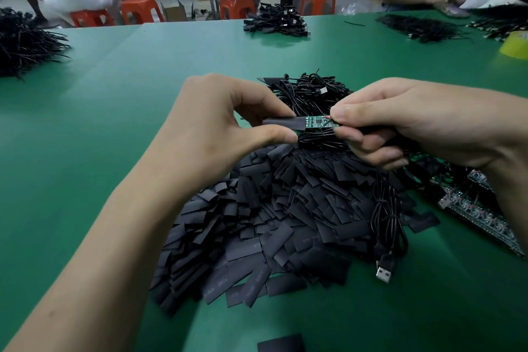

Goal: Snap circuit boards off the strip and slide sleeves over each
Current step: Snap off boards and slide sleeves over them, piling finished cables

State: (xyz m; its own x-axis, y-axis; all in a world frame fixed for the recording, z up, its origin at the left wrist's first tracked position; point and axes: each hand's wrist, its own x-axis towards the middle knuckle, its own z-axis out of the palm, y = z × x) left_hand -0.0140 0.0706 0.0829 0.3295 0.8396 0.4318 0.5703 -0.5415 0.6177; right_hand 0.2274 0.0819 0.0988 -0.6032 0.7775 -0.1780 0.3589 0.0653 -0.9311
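Green table point(85, 123) stretches left; left hand point(217, 126) pinches sleeve point(283, 124) at board point(317, 122) edge.

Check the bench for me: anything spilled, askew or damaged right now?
Nothing looks damaged. One stray sleeve lies alone at the table's near edge, apart from the sleeve pile, and a USB cable trails across that pile.

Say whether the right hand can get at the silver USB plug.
Probably not yet: the right hand pinches the small green circuit board, though the silver USB plug lies uncovered.
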